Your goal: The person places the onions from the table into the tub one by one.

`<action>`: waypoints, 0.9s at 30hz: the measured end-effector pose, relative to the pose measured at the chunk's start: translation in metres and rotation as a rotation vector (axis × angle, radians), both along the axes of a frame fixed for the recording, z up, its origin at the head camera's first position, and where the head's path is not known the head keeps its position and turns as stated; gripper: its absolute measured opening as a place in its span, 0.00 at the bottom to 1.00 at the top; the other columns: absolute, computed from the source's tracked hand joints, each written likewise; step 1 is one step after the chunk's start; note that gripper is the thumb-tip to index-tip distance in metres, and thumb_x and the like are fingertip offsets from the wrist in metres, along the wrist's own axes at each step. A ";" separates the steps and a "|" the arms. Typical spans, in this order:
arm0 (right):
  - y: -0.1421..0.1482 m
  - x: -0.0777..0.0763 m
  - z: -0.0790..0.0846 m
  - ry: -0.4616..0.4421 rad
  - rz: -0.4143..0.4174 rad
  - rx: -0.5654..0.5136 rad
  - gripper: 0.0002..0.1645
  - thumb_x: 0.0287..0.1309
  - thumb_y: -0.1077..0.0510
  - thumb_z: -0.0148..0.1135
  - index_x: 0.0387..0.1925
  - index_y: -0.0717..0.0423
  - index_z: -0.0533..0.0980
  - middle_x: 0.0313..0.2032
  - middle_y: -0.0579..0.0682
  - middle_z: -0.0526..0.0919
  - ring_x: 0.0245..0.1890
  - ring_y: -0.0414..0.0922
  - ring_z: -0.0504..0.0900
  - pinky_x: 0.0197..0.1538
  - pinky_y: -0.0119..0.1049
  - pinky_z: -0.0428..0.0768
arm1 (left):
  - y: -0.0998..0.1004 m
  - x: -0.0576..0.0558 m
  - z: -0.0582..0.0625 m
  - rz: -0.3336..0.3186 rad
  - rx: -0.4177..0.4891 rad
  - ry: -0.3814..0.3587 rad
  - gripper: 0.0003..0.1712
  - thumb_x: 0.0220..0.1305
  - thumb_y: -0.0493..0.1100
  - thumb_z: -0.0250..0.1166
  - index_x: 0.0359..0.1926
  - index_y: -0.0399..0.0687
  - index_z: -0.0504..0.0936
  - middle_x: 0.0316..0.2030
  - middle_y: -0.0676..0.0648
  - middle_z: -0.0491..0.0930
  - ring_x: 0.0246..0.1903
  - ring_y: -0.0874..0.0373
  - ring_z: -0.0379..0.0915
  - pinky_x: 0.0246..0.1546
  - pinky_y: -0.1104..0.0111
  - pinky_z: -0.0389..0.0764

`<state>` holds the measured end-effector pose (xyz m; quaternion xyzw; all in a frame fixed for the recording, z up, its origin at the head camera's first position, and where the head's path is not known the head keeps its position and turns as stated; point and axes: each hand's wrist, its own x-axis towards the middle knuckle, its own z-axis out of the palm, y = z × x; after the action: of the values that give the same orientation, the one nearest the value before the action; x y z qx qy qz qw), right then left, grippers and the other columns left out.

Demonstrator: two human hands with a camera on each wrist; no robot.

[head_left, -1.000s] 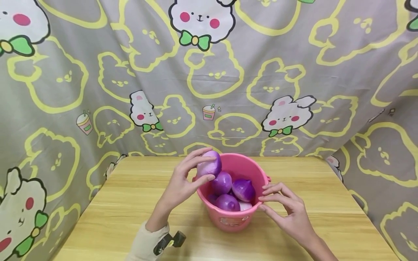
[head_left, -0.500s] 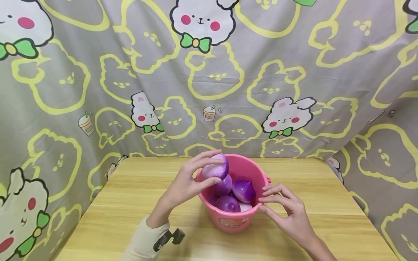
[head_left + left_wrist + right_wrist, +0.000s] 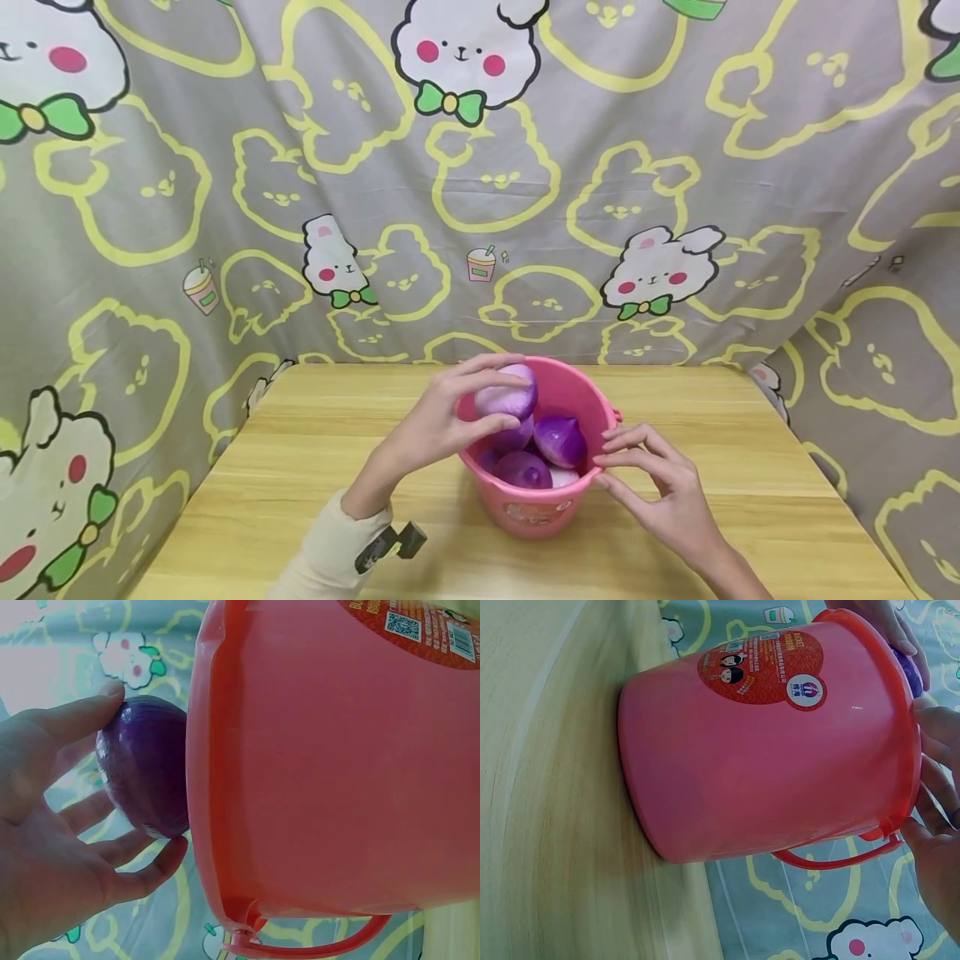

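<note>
My left hand (image 3: pixel 431 421) holds a purple onion (image 3: pixel 501 403) between fingers and thumb, over the left part of the pink bucket's (image 3: pixel 529 508) opening. The left wrist view shows this onion's dark, glossy skin beside the bucket rim (image 3: pixel 196 750), with the fingertips spread around it. On the bucket's right side, my right hand (image 3: pixel 667 496) grips the rim with bent fingers and thumb. Inside the bucket lie several more onions, among them a bright purple one (image 3: pixel 561 440) with a pointed tip and a darker one (image 3: pixel 523 471) near the front.
The bucket stands upright on a light wooden table (image 3: pixel 262 492). Its handle (image 3: pixel 832 862) hangs down along the side. Behind the table and at both sides hangs a grey curtain (image 3: pixel 525 192) with bear and rabbit drawings.
My left hand has carried the onion rightward and slightly down, from the bucket's left rim further over its opening. The right hand stays at the rim.
</note>
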<state>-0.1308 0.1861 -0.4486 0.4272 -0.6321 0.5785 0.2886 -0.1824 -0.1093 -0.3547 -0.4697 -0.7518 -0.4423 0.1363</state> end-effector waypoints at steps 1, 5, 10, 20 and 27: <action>0.000 0.000 0.000 -0.002 -0.001 0.001 0.21 0.47 0.80 0.73 0.44 0.66 0.84 0.46 0.63 0.80 0.56 0.50 0.78 0.67 0.37 0.75 | 0.001 0.000 0.000 -0.012 -0.003 0.002 0.23 0.61 0.40 0.76 0.58 0.51 0.85 0.66 0.48 0.76 0.64 0.53 0.73 0.62 0.59 0.79; 0.000 0.000 -0.001 -0.006 -0.001 0.000 0.21 0.47 0.80 0.73 0.44 0.66 0.85 0.46 0.63 0.80 0.56 0.50 0.78 0.66 0.37 0.76 | 0.005 -0.002 -0.001 -0.047 -0.018 0.018 0.24 0.61 0.39 0.76 0.58 0.49 0.84 0.66 0.47 0.76 0.64 0.52 0.74 0.62 0.61 0.79; 0.000 0.000 0.001 -0.001 0.004 -0.003 0.20 0.47 0.80 0.73 0.44 0.66 0.85 0.46 0.63 0.80 0.56 0.50 0.78 0.66 0.37 0.76 | 0.008 -0.003 -0.004 -0.032 -0.062 0.035 0.25 0.59 0.40 0.78 0.58 0.49 0.84 0.67 0.46 0.75 0.65 0.52 0.72 0.63 0.61 0.78; -0.001 0.000 0.004 0.015 0.000 -0.001 0.19 0.48 0.79 0.73 0.43 0.66 0.85 0.46 0.62 0.81 0.56 0.51 0.78 0.67 0.37 0.75 | 0.002 -0.002 -0.008 0.038 -0.103 0.002 0.21 0.63 0.41 0.75 0.57 0.52 0.86 0.68 0.49 0.73 0.69 0.55 0.67 0.68 0.58 0.72; -0.002 0.001 0.003 0.001 0.011 -0.002 0.19 0.47 0.80 0.73 0.43 0.67 0.84 0.46 0.63 0.80 0.56 0.50 0.78 0.66 0.37 0.76 | -0.016 0.001 -0.011 0.093 -0.016 -0.063 0.20 0.64 0.38 0.74 0.56 0.57 0.86 0.65 0.54 0.76 0.66 0.53 0.70 0.68 0.56 0.72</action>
<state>-0.1297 0.1846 -0.4459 0.4309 -0.6288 0.5805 0.2863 -0.1817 -0.1250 -0.3652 -0.4212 -0.7802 -0.4441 0.1291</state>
